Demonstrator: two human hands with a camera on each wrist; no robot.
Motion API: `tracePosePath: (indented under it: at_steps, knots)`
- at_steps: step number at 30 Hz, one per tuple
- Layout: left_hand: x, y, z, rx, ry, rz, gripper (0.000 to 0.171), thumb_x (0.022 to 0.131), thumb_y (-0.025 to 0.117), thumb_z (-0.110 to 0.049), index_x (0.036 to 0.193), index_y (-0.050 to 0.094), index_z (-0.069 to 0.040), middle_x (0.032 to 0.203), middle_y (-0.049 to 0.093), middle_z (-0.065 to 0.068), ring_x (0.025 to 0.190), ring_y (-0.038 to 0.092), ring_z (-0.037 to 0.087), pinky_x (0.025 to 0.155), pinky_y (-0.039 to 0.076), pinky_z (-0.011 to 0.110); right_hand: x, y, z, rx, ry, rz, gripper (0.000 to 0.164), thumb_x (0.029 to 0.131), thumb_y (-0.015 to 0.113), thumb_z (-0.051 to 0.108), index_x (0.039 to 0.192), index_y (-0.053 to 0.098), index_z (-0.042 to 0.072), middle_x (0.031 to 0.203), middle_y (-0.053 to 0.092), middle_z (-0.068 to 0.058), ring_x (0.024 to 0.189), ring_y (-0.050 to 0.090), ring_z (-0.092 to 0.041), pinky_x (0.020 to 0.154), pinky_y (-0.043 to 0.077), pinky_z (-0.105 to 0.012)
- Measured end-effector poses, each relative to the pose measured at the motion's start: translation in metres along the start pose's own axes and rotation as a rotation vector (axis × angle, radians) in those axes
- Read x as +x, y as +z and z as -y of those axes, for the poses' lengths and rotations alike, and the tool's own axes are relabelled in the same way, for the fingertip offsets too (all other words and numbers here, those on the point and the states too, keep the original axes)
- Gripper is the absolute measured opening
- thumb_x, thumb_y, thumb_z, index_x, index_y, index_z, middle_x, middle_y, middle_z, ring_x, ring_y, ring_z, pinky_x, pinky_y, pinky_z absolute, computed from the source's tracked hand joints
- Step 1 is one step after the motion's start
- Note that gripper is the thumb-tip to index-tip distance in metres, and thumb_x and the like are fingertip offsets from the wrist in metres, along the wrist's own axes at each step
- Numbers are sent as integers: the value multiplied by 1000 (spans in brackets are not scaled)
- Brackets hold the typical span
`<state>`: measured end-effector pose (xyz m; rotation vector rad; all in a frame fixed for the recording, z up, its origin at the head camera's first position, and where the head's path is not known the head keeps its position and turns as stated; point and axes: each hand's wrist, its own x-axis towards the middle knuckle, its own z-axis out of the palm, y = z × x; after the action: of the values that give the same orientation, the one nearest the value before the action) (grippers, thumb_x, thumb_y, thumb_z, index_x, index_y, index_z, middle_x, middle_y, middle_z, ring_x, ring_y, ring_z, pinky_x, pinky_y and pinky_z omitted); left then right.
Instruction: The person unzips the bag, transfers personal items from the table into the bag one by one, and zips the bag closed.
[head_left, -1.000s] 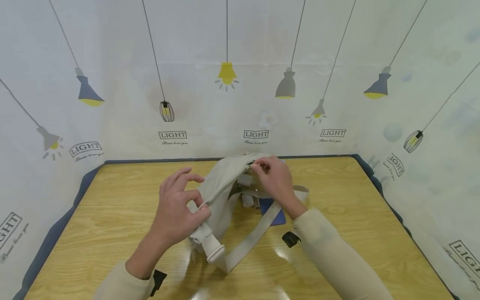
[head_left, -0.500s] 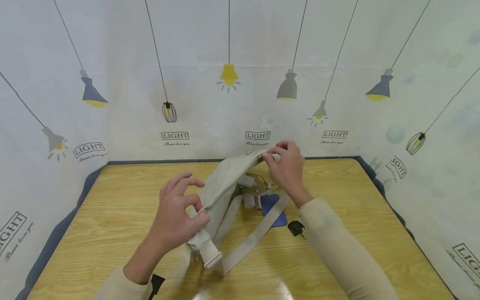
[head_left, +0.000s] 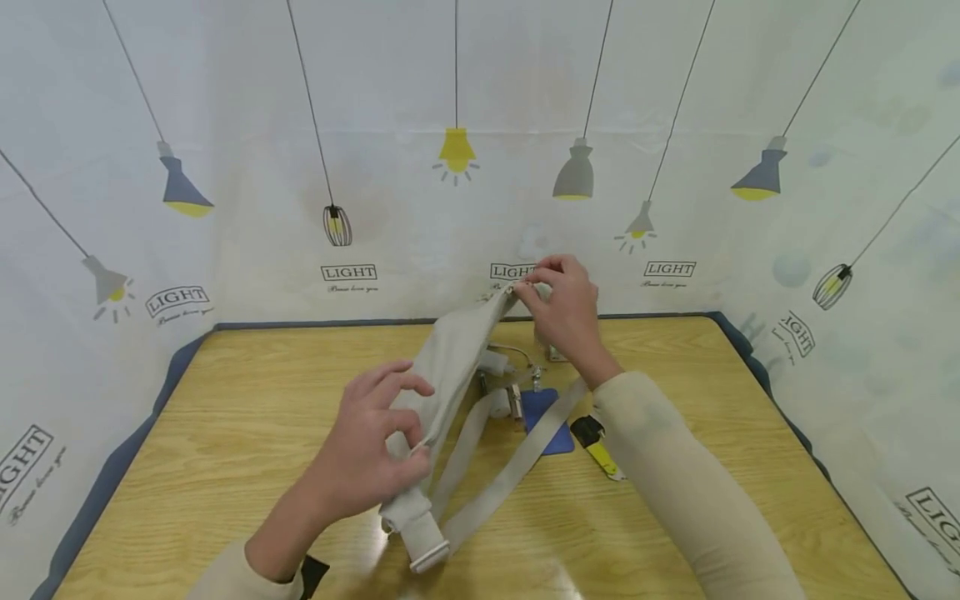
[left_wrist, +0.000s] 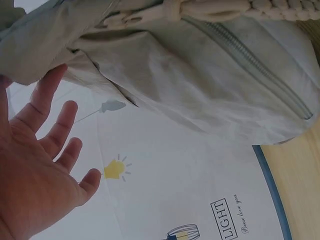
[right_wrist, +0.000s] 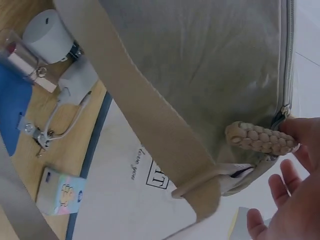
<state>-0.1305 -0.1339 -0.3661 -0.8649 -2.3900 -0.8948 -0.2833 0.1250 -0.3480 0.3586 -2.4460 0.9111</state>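
A beige fabric sling bag [head_left: 450,350] is held up at a slant over the table. My left hand [head_left: 367,442] pinches its near end between thumb and forefinger, the other fingers spread apart. My right hand [head_left: 570,312] pinches the far upper corner, at the zipper's end. There, the right wrist view shows a metal slider [right_wrist: 285,111] and a braided pull [right_wrist: 262,140] by the fingertips. The zipper [right_wrist: 289,50] along that edge looks closed. A wide strap [head_left: 502,483] hangs down to the tabletop. The left wrist view shows another zipper [left_wrist: 260,70] on the bag's face.
Behind the strap lie a blue card holder [head_left: 542,408], a white cylinder [right_wrist: 48,36], a white plug with a cable [right_wrist: 79,80] and a small patterned box [right_wrist: 60,192]. A black and yellow utility knife [head_left: 597,446] is beside my right sleeve. A printed backdrop encloses the wooden table [head_left: 225,400].
My right hand has risen, lifting the far corner of the bag. My left hand has shifted right and slightly down. More of the utility knife and the small objects now shows.
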Motion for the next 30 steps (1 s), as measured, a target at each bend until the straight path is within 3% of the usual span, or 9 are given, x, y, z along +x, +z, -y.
tracePosePath:
  at_steps: [4, 8, 13, 18, 21, 25, 30]
  knots:
    - [1, 0, -4, -6, 17, 25, 25, 67, 67, -14, 56, 50, -28, 114, 63, 1, 132, 45, 34, 104, 26, 60, 10, 4, 10, 23, -113, -17, 19, 90, 68, 26, 94, 77, 9, 115, 61, -11, 108, 55, -30, 96, 36, -58]
    - [15, 0, -1, -8, -57, 25, 23, 79, 71, -22, 60, 59, -26, 116, 64, 4, 131, 46, 35, 102, 29, 66, 15, 5, 17, 23, -196, -34, 18, 89, 70, 26, 91, 77, 9, 113, 61, -12, 103, 57, -30, 94, 38, -55]
    - [58, 0, 13, 143, -205, -35, 21, 86, 71, -37, 83, 71, -16, 121, 63, 9, 133, 44, 33, 104, 32, 63, 16, 5, 27, 81, -243, -33, 16, 87, 73, 24, 91, 77, 9, 112, 62, -13, 103, 56, -28, 97, 35, -56]
    - [99, 5, 27, 253, -275, 7, 39, 89, 65, -48, 107, 70, -13, 130, 55, 9, 138, 35, 31, 108, 29, 59, 11, 5, 42, 156, -271, 4, 17, 87, 72, 24, 92, 77, 9, 113, 60, -13, 105, 55, -28, 100, 31, -59]
    - [112, 8, 32, 278, -268, -10, 31, 92, 62, -41, 94, 73, -12, 128, 57, 8, 138, 36, 30, 109, 29, 58, 8, 6, 49, 158, -278, 11, 17, 88, 72, 24, 91, 77, 9, 114, 60, -13, 106, 56, -28, 101, 31, -58]
    - [119, 9, 36, 374, -217, -58, 29, 92, 61, -28, 69, 69, -11, 121, 60, 4, 136, 39, 28, 110, 28, 53, 0, 8, 51, 61, -247, 15, 16, 88, 72, 25, 88, 77, 10, 115, 60, -10, 107, 56, -27, 100, 34, -56]
    - [119, 9, 39, 463, -190, -51, 30, 91, 59, -23, 63, 65, -11, 122, 58, 4, 137, 38, 26, 111, 27, 50, -12, 9, 48, -101, -200, -19, 17, 88, 70, 29, 86, 77, 13, 117, 61, -6, 111, 57, -25, 100, 33, -55]
